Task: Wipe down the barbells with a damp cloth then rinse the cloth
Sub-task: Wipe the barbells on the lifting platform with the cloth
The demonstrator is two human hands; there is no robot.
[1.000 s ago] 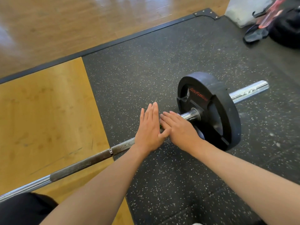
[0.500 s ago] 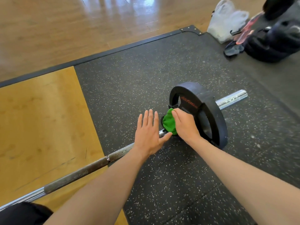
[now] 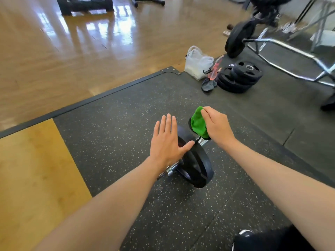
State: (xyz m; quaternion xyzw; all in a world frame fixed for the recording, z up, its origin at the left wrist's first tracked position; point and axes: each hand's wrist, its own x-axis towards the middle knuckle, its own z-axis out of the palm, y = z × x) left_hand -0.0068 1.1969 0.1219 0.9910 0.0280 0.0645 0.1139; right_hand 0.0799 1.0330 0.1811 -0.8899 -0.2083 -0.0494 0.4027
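A barbell lies on the black speckled rubber mat [image 3: 117, 124], with a black weight plate [image 3: 197, 165] on its chrome sleeve [image 3: 204, 141]. My right hand [image 3: 216, 126] grips a bunched green cloth [image 3: 198, 123] over the outer end of the sleeve, beyond the plate. My left hand [image 3: 167, 142] is flat with straight fingers, over the plate's inner side, its thumb on the plate. A short piece of chrome bar [image 3: 170, 170] shows under my left wrist; the rest of the shaft is hidden by my forearm.
A stack of black weight plates [image 3: 239, 77], a white plastic bag [image 3: 197, 64] and a dark rag lie at the mat's far corner. A chrome bar frame with a plate [image 3: 237, 38] stands at the back right. Wooden floor [image 3: 72, 51] lies to the left.
The view has swung so the plate now sits near me. My right hand with the cloth went from the plate's inner side to the outer sleeve end. My left hand shifted from the shaft to the plate.
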